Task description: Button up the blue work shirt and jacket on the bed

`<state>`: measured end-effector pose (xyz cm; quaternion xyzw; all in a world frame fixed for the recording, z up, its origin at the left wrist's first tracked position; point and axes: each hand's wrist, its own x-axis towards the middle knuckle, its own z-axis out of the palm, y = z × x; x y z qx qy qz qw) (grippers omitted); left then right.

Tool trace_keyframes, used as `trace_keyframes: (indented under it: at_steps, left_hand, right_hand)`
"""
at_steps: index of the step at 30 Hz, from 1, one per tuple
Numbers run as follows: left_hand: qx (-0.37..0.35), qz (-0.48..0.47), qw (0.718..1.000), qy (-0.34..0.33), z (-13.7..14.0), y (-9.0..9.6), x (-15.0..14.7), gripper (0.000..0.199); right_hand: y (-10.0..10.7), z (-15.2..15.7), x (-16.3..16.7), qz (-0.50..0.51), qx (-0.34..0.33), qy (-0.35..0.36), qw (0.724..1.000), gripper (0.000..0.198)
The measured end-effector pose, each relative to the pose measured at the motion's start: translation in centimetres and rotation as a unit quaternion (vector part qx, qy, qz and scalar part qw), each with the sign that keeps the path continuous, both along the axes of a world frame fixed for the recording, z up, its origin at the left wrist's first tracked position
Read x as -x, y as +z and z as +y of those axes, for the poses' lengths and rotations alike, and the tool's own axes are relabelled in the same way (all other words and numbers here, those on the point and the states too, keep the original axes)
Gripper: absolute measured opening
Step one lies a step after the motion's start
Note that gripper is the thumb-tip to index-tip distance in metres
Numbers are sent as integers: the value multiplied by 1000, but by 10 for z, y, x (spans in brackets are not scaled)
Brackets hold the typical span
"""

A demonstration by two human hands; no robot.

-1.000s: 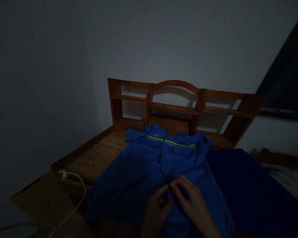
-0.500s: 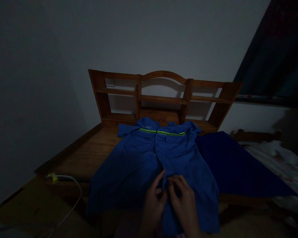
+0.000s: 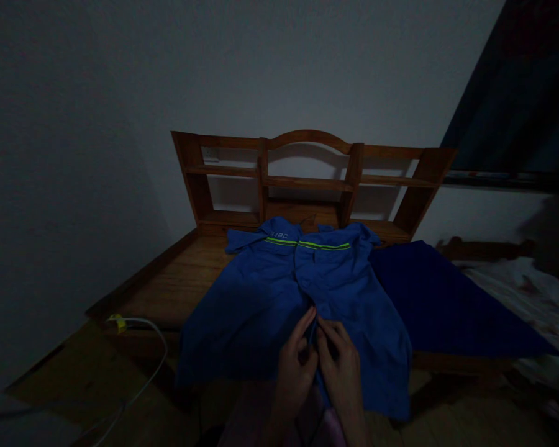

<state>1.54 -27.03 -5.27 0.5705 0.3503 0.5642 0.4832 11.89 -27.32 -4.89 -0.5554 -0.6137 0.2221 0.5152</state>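
A blue short-sleeved work shirt (image 3: 256, 304) lies spread front side up on a wooden desk, its lower part hanging over the near edge. Yellow-green stripes and pale lettering cross its chest. My left hand (image 3: 298, 360) pinches the front edge of the shirt at the middle, low down. Close beside it, my right hand (image 3: 339, 360) grips the same front opening, fingertips almost touching those of the left. Any button between the fingers is too dark and small to make out.
Behind the shirt stands a wooden shelf unit (image 3: 310, 182) against the wall. A dark blue cloth (image 3: 447, 304) covers the desk's right side. A white cable (image 3: 156, 360) with a yellow tag hangs at the left. Whitish fabric (image 3: 526, 292) lies at far right.
Both hands have drawn closer together at the shirt's front opening and now pinch it. The shirt's lower front edge has lifted slightly. The view has shifted a little.
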Motion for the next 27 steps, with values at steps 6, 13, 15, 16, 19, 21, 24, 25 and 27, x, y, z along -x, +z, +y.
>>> trace_keyframes:
  at_steps: [6,13,15,16,19,21,24,25,27]
  left_hand:
    - [38,-2,998,50,-1,3,7,42]
    - [-3,210,948,238,14,-27,17,27]
    - [-19,240,940,243,16,-33,16,24]
    - [-21,242,939,244,16,-34,15,23]
    - [-26,229,942,244,16,-34,13,21]
    - [-17,224,944,240,16,-33,14,20]
    - [17,220,946,238,18,-31,16,18]
    - [37,210,948,236,18,-31,17,19]
    - [85,175,956,220,19,-28,19,22]
  right_hand:
    - [-8,4,-1,-35,-9,-26,999,36]
    - [-21,9,-3,-194,4,-60,979,34]
    - [-21,9,0,-230,14,-71,971,36]
    - [-21,9,1,-244,20,-74,967,38]
    - [-22,8,4,-247,22,-76,966,47]
    - [-23,8,4,-207,8,-69,976,52]
    - [-21,10,0,-121,-17,-33,992,55]
    - [-19,10,-1,-94,-23,-19,995,54]
    - [-16,11,-5,-50,-23,7,998,51]
